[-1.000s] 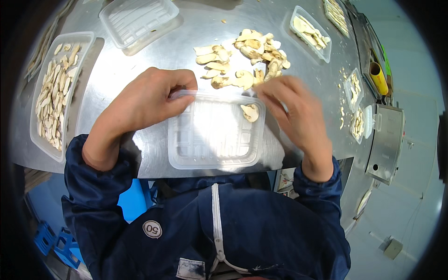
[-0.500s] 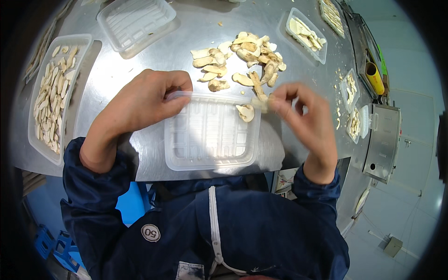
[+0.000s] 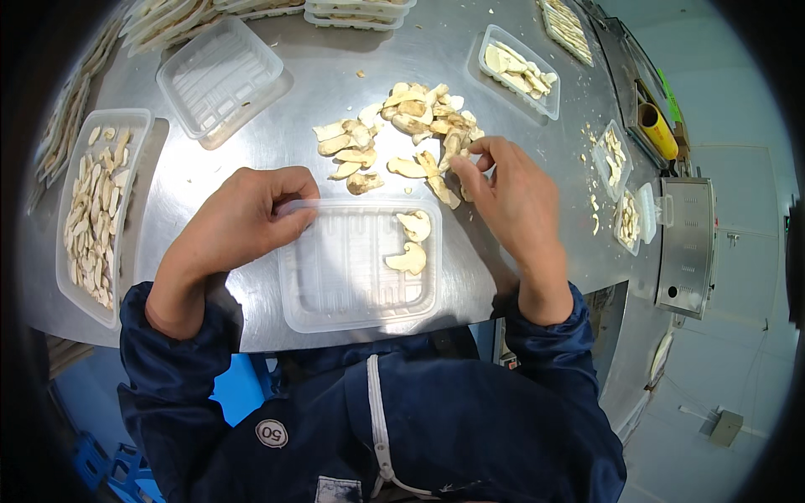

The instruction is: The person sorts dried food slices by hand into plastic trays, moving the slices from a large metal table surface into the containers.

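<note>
Steel table (image 3: pixel 323 75) spans most of the frame. Translucent plastic tray (image 3: pixel 344 260), lower ctr., lies w/ long axis approx. L–R. L hand (image 3: pixel 251 210), L of ctr.: thumb & fingers pinched on the tray's upper-L rim. R hand (image 3: pixel 511 197), R of ctr.: fingertips at the lower-R edge of a loose mushroom-slice pile (image 3: pixel 411 109); can't tell whether they're closed on a slice. Pile occupies upper ctr., above the tray & up-L of the R fingertips, thus nearer the R hand than the L. Elongated slice (image 3: pixel 436 174), just L of the R thumb, slants upper-L to lower-R, its lower end beside the tray's upper-R corner. Inside the tray, near its R wall: upper slice (image 3: pixel 413 225) & lower slice (image 3: pixel 406 258). Cf. 0.5 s ago: tray then bore one slice, w/ the R hand holding a blurred piece over its upper-R rim; now two lie inside & the R hand is at the pile; L pinch unchanged.
</note>
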The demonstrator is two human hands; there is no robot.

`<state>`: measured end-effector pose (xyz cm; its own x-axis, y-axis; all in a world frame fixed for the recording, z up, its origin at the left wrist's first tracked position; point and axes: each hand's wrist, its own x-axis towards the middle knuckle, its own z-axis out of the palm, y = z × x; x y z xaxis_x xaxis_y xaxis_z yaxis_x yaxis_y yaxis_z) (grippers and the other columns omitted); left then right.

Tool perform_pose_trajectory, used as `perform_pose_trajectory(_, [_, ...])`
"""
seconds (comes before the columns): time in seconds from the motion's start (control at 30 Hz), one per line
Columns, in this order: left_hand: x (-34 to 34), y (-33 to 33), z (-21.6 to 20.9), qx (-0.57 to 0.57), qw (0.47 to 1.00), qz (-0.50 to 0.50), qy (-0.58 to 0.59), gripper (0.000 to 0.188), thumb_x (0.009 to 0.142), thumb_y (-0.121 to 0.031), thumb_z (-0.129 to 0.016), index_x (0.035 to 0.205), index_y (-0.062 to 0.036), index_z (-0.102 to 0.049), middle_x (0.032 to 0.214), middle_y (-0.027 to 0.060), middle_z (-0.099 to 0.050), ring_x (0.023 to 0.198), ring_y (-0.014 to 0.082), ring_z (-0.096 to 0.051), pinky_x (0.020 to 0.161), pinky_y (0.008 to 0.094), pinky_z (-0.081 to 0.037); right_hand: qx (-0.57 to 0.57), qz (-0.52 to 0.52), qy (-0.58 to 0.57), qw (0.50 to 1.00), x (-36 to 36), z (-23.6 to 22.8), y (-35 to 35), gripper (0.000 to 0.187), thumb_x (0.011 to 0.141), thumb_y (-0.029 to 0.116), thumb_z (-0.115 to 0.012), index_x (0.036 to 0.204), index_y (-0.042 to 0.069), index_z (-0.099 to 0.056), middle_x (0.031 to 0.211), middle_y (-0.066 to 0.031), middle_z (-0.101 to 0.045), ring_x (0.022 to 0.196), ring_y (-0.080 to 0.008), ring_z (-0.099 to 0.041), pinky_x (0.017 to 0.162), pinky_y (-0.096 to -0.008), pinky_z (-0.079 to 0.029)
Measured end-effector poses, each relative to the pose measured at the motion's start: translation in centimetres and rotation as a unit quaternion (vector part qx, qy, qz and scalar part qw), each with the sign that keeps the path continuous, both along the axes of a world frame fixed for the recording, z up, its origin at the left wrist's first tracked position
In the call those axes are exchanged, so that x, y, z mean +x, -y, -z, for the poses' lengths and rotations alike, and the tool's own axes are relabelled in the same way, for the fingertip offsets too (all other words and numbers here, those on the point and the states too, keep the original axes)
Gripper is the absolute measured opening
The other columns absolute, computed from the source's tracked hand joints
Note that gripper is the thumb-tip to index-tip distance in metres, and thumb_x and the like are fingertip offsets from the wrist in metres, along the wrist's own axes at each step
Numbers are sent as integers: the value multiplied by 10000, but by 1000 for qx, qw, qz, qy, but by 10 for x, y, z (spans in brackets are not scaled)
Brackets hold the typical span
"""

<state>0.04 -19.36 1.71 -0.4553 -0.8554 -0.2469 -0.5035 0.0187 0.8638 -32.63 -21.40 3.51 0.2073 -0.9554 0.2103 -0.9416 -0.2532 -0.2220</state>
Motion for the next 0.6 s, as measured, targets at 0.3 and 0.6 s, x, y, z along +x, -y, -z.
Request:
perform_pose_trajectory(0.3, [0,-1,4,-24,1000,1,-12,88,937,-83,-713,986,-18,-680,677,60,-528,623,153,-469,616,312,-428,54,32,9,998,1,9,10,248,968,326,-732,1010,82,-745,837,-56,-739,728,-263,-704,664,-377,-537])
perform_pose_trajectory(0.6, [3,-2,13,-28,999,13,-34,79,1022,-102,-702,1034,-26,-686,707,-62,-541,577,15,-441,523,209,-342,77,-102,91,988,-6,-38,-34,108,921,154,-723,942,48,-720,854,-111,-719,780,-296,-705,709,-397,-549])
